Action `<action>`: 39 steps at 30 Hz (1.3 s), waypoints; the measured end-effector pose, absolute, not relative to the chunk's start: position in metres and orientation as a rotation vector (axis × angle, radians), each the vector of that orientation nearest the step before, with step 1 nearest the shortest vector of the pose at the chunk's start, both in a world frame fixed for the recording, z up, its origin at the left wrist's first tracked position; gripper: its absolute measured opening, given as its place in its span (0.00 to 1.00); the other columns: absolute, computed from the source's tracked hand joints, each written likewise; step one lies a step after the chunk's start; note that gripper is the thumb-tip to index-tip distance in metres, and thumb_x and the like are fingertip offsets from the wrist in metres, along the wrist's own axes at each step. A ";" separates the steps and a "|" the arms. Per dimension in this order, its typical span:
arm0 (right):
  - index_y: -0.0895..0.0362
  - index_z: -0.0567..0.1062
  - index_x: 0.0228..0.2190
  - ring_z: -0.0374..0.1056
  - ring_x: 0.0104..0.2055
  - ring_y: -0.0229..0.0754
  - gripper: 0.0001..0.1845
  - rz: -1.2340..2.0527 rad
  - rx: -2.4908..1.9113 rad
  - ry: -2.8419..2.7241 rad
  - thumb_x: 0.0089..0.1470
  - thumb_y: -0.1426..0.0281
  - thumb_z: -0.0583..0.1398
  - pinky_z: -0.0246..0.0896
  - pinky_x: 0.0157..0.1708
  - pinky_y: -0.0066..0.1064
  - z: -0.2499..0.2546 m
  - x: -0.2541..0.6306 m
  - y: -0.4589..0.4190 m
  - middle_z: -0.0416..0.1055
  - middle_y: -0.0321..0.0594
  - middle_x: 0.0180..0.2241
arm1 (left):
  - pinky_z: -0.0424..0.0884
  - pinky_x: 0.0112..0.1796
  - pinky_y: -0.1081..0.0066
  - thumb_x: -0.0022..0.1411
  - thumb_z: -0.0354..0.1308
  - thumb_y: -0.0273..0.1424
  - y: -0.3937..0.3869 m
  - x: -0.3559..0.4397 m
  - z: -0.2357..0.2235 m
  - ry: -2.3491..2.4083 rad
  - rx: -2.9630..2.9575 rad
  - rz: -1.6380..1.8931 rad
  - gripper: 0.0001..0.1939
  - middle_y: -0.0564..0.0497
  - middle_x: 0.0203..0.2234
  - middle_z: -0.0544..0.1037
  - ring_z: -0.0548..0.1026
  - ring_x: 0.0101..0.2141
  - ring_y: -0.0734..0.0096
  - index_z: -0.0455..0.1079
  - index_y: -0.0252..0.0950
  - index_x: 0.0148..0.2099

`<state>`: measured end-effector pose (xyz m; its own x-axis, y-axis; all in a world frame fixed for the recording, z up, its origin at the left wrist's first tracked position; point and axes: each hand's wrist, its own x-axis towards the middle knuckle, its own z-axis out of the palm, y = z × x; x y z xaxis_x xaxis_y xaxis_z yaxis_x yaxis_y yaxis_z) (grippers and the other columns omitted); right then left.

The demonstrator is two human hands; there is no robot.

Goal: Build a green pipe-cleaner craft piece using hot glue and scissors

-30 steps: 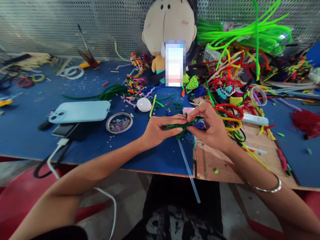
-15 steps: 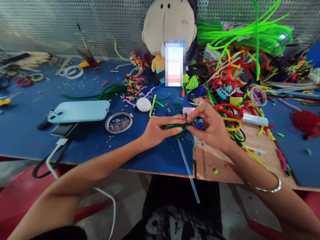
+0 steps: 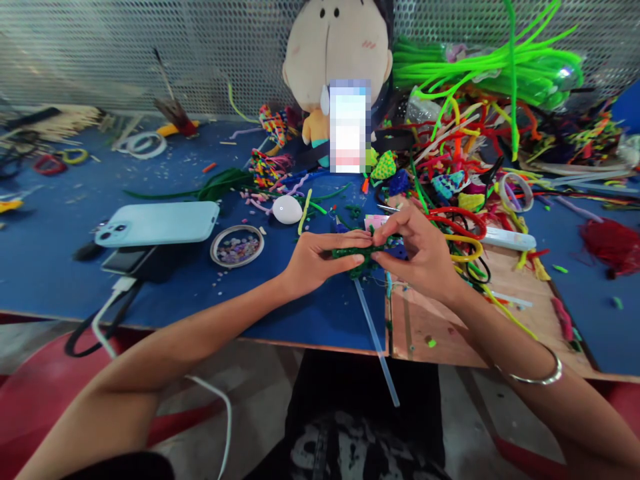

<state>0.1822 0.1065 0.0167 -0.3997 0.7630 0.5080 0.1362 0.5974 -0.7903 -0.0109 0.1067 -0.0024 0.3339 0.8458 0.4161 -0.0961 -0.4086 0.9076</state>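
Note:
Between my two hands, just above the table's front half, is a dark green fuzzy piece (image 3: 356, 253) that looks like twisted pipe cleaner. My left hand (image 3: 320, 259) is closed on its left end, thumb below and fingers above. At the right end my right hand (image 3: 420, 252) pinches it between thumb and forefinger; the fingertips hide part of it. Below the green piece a clear glue stick (image 3: 376, 340) sticks out past the table edge. A pink and white slip (image 3: 375, 221) and scissors with red handles (image 3: 465, 223) lie behind my right hand.
On the blue table (image 3: 280, 307) lie a light blue phone (image 3: 160, 223), a round dish of beads (image 3: 237, 247) and a white egg-shaped object (image 3: 287, 209). A lit phone screen (image 3: 349, 127) leans on a plush doll (image 3: 330, 53). Bright green pipe cleaners (image 3: 480, 67) pile up behind right.

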 end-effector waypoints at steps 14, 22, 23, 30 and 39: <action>0.54 0.65 0.33 0.67 0.36 0.34 0.14 0.839 -0.718 -1.878 0.47 0.80 0.61 0.63 0.40 0.31 0.016 0.182 0.108 0.68 0.32 0.32 | 0.75 0.54 0.64 0.52 0.66 0.23 0.107 -0.011 -0.001 0.665 1.663 1.247 0.15 0.52 0.41 0.82 0.80 0.46 0.63 0.79 0.43 0.42; 0.54 0.65 0.33 0.68 0.36 0.34 0.14 0.827 -0.723 -1.881 0.47 0.80 0.61 0.64 0.39 0.31 0.018 0.182 0.107 0.68 0.32 0.32 | 0.75 0.54 0.64 0.52 0.67 0.24 0.106 -0.011 -0.001 0.686 1.656 1.248 0.14 0.52 0.40 0.82 0.80 0.46 0.63 0.79 0.42 0.41; 0.54 0.65 0.33 0.68 0.36 0.34 0.13 0.830 -0.724 -1.879 0.47 0.79 0.61 0.65 0.40 0.31 0.018 0.182 0.107 0.68 0.32 0.32 | 0.75 0.54 0.63 0.52 0.67 0.25 0.106 -0.011 -0.001 0.691 1.655 1.245 0.13 0.52 0.40 0.82 0.80 0.46 0.63 0.79 0.42 0.41; 0.53 0.65 0.33 0.68 0.36 0.35 0.13 0.833 -0.755 -1.886 0.47 0.78 0.61 0.66 0.40 0.32 0.018 0.182 0.107 0.69 0.32 0.32 | 0.74 0.55 0.60 0.51 0.68 0.31 0.106 -0.012 -0.003 0.767 1.640 1.213 0.12 0.50 0.40 0.82 0.80 0.47 0.60 0.80 0.42 0.41; 0.54 0.65 0.33 0.68 0.36 0.35 0.13 0.818 -0.729 -1.899 0.47 0.79 0.61 0.65 0.39 0.32 0.019 0.183 0.107 0.69 0.32 0.31 | 0.74 0.55 0.59 0.51 0.69 0.32 0.106 -0.012 -0.004 0.774 1.638 1.209 0.13 0.50 0.40 0.82 0.79 0.47 0.59 0.80 0.41 0.41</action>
<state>0.1828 0.1071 0.0188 -0.4072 0.7592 0.5077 0.1523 0.6046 -0.7818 -0.0119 0.1059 -0.0044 0.3178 0.8755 0.3640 -0.0364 -0.3724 0.9274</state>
